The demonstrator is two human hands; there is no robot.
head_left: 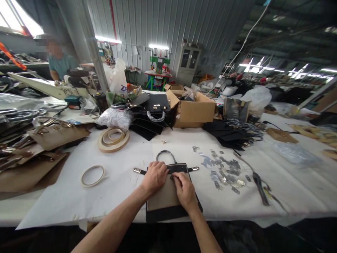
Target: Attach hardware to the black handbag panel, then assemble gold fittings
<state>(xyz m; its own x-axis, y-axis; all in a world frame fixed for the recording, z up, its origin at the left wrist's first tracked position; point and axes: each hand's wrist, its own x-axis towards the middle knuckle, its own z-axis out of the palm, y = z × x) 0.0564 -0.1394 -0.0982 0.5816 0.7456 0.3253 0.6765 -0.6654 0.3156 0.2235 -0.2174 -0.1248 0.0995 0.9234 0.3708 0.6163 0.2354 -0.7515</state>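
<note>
A black and taupe handbag panel (164,196) lies flat at the table's front edge, its wrapped handle (165,152) pointing away from me. A black strap with metal clasps (195,169) at both ends crosses its upper part. My left hand (157,175) rests on the panel and strap, fingers curled over them. My right hand (185,189) pinches at the strap's middle beside the left fingertips; a small dark piece shows at its fingertips, too small to name. Right of the panel lie scattered small metal plates (233,167).
Left are a tape roll (92,176), larger stacked rolls (113,140) and piled brown bags (58,133). Black bag pieces (229,133) and a cardboard box (197,111) stand behind. A dark-handled tool with a cord (260,188) lies right. A person (61,59) sits far left.
</note>
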